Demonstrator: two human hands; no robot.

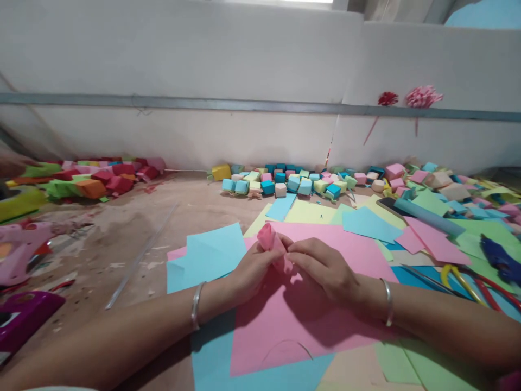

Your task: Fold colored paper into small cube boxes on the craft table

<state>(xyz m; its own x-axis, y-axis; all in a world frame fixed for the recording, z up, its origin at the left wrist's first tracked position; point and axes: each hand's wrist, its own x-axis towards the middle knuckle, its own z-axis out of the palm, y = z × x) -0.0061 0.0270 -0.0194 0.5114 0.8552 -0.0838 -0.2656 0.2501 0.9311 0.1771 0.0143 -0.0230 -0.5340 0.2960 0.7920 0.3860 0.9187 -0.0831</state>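
A small pink paper flower (267, 237), rolled like a rosebud, stands upright between my hands. My left hand (253, 267) is closed round its lower part, thumb in front. My right hand (325, 266) pinches at the flower's base from the right, fingertips together; a loose pink bit shows just below them. Beneath both hands lies a large pink paper sheet (260, 336), with a thin curved strand (291, 342) near its front edge. Blue paper (215, 247) sticks out to the left of the pink sheet.
Along the wall sit rows of small coloured paper cubes (280, 189). Scissors (451, 279) and paper scraps lie at right. At left are a clear ruler (142, 255), a pink glue gun (20, 250) and a purple tape dispenser (28, 320). Two paper flowers (423, 98) hang on the rail.
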